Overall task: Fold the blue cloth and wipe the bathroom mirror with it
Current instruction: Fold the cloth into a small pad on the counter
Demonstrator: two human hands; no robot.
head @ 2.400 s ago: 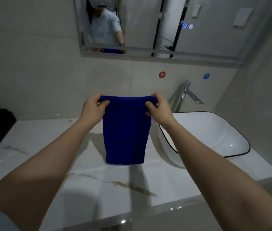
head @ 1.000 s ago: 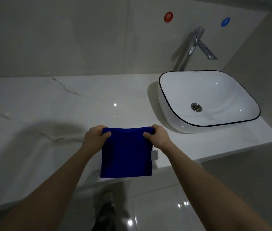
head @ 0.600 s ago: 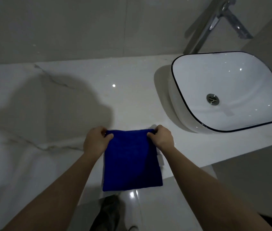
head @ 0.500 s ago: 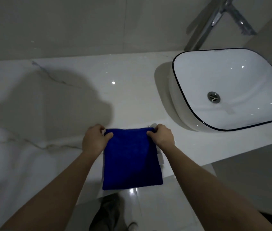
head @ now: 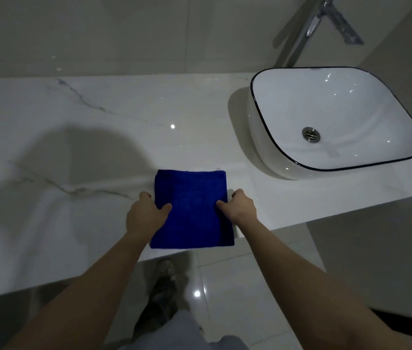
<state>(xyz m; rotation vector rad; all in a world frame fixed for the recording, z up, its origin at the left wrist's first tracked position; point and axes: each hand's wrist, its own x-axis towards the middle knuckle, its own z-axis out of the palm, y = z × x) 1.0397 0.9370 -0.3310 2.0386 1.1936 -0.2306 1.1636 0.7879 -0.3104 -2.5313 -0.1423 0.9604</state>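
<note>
The blue cloth (head: 191,210) lies flat as a folded rectangle on the white marble counter (head: 86,137), its near edge close to the counter's front edge. My left hand (head: 145,215) holds its left side, thumb on top of the fabric. My right hand (head: 239,207) holds its right side the same way, thumb pointing inward across the cloth. The mirror is out of view.
A white basin with a dark rim (head: 336,117) sits on the counter at the right, a chrome tap (head: 311,24) behind it. The tiled wall (head: 124,34) runs along the back. Below the counter edge are the glossy floor and my shoe (head: 164,281).
The cloth was held up hanging in front of the mirror, then lowered; it now lies flat on the counter. My hands have slid from its far corners to its sides, nearer me.
</note>
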